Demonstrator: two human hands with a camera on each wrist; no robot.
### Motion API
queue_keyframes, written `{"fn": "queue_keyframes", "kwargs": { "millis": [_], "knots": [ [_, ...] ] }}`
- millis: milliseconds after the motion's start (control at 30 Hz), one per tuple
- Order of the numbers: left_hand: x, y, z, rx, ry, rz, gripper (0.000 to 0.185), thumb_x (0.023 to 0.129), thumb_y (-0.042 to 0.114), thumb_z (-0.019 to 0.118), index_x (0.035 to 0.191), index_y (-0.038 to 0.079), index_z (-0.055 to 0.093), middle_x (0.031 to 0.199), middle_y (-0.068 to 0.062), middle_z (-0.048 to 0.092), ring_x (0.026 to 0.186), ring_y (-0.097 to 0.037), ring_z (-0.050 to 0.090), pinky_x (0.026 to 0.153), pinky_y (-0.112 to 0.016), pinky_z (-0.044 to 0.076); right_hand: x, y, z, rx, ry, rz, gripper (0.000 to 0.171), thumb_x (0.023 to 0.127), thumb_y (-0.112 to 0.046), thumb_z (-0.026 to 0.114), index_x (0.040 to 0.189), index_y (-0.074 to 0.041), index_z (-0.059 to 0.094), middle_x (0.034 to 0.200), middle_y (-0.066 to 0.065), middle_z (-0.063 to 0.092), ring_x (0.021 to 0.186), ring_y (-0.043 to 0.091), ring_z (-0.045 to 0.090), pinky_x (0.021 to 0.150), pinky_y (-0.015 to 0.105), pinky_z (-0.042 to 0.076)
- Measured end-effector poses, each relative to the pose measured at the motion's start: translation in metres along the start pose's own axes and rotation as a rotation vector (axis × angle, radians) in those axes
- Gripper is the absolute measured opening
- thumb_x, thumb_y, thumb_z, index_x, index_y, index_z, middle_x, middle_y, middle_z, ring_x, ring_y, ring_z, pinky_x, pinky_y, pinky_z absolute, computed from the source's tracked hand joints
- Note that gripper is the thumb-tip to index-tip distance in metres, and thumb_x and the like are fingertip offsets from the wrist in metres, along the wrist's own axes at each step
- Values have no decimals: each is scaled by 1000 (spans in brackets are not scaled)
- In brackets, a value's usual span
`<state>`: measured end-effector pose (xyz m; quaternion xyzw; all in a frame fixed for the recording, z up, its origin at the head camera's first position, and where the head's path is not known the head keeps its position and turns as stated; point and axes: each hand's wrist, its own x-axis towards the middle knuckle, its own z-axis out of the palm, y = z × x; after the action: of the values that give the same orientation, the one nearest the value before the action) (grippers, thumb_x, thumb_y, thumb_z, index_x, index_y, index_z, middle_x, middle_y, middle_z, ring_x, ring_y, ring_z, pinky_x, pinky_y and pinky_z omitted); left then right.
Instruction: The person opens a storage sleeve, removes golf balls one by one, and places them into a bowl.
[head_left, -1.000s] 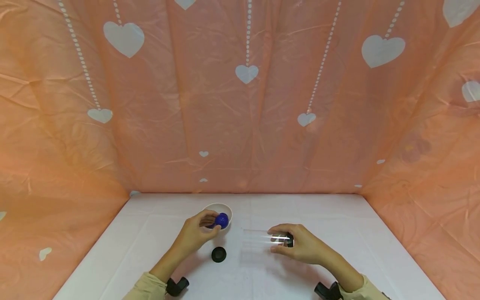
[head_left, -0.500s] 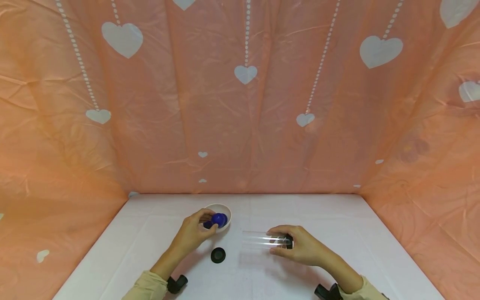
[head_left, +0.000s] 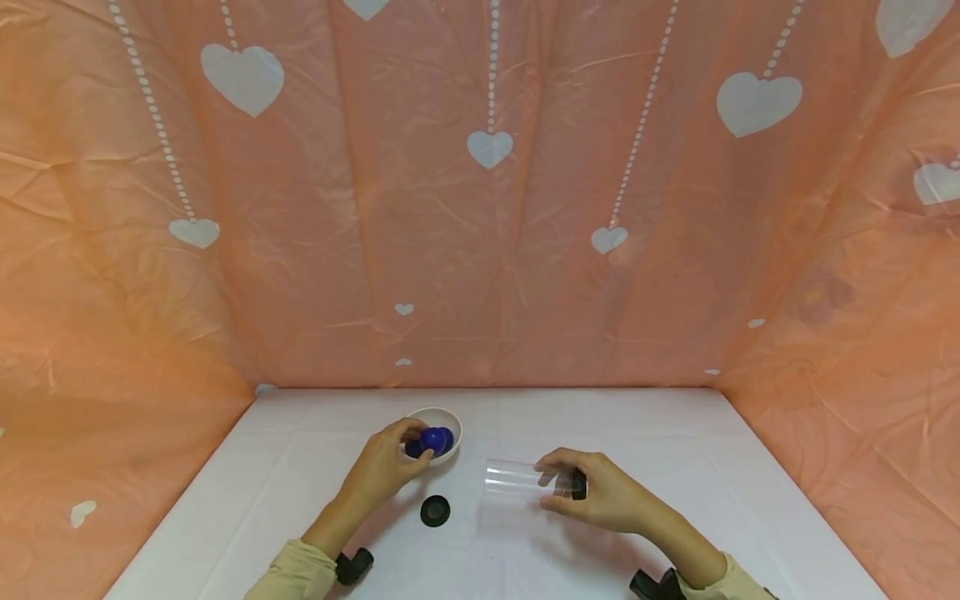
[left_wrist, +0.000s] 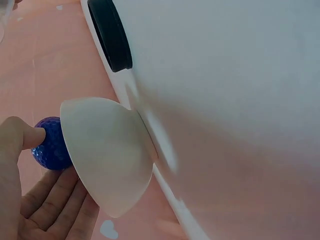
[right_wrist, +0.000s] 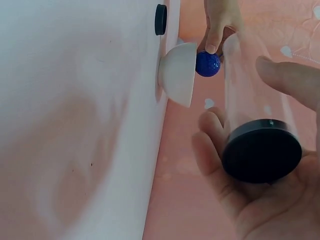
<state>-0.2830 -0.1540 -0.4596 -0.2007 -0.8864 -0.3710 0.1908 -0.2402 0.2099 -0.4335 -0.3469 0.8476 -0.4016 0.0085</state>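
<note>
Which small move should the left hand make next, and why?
Probably carry the blue ball toward the open end of the clear tube. The left hand pinches the ball over the white bowl, and the right hand holds the tube level.

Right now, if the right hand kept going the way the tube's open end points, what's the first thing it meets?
The right hand holds the tube lying sideways, open end toward the left hand and ball at the bowl. Probably those first; the cap lies nearer the person. Depth is unclear.
</note>
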Motion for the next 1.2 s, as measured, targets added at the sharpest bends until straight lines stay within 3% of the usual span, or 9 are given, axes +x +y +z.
{"fn": "queue_keyframes", "kwargs": {
  "millis": [133, 333, 567, 700, 933, 1200],
  "knots": [
    [0, 0, 0, 14, -6, -12, 34, 86, 9, 87, 116, 8, 73, 105, -3, 78, 102, -22, 74, 94, -47, 61, 0, 1, 1, 14, 2, -21, 36, 98, -31, 83, 126, -13, 70, 105, 3, 77, 84, 6, 66, 71, 24, 58],
    [0, -3, 2, 74, 1, 14, 36, 85, 11, 88, 117, 7, 73, 107, -4, 78, 103, -24, 73, 94, -47, 61, -1, 2, 2, -30, 6, -12, 36, 98, -33, 82, 124, -16, 66, 111, -1, 80, 101, 22, 74, 89, 31, 58],
    [0, -2, 2, 113, 2, 21, 34, 86, 11, 88, 117, 7, 73, 111, -5, 77, 107, -26, 73, 97, -50, 60, -2, 3, 1, -32, 6, 29, 35, 99, -34, 81, 123, -20, 60, 118, 1, 81, 104, 27, 72, 86, 33, 53],
    [-1, 1, 1, 142, 2, 0, 33, 90, 17, 86, 119, 9, 74, 116, -5, 76, 113, -29, 72, 99, -52, 59, -2, 5, 1, -19, 29, 19, 36, 98, -30, 82, 124, -18, 60, 120, 4, 78, 105, 27, 74, 91, 37, 57],
    [-2, 4, -1, 184, -3, -1, 36, 93, 22, 84, 124, 10, 73, 122, -6, 76, 118, -30, 71, 101, -54, 59, -2, 11, 4, 44, 46, -9, 37, 97, -22, 83, 123, -12, 59, 120, 12, 71, 111, 31, 73, 103, 41, 60],
    [-4, 5, -7, 224, -11, 34, 39, 93, 24, 84, 127, 9, 72, 125, -7, 75, 120, -32, 70, 102, -54, 59, -1, 23, 12, 158, 44, 5, 39, 95, -11, 84, 122, -8, 57, 119, 15, 66, 117, 35, 69, 106, 40, 59]
  ]
}}
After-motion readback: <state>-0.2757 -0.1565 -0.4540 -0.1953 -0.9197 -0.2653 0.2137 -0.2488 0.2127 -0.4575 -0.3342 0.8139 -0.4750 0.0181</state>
